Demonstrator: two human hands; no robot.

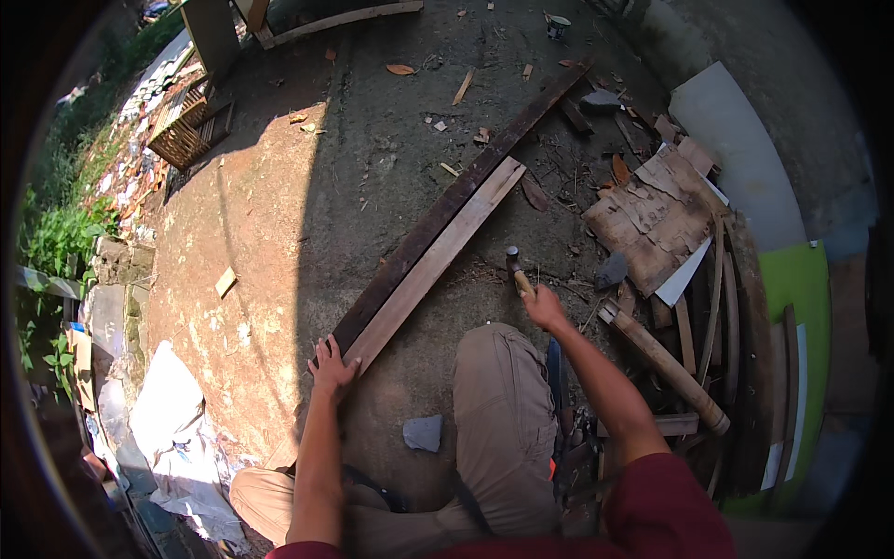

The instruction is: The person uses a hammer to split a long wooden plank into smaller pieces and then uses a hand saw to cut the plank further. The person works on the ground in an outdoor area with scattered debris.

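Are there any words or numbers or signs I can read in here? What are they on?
There are none that can be read.
Hammer: no words show.
Dark board and light board: no words show.
Crumpled white sheet: any marks are too blurred to read.
Small container at the top: too small to read.

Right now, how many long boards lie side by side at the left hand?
2: a dark board, and a pale board along its right side. Any underneath would be hidden.
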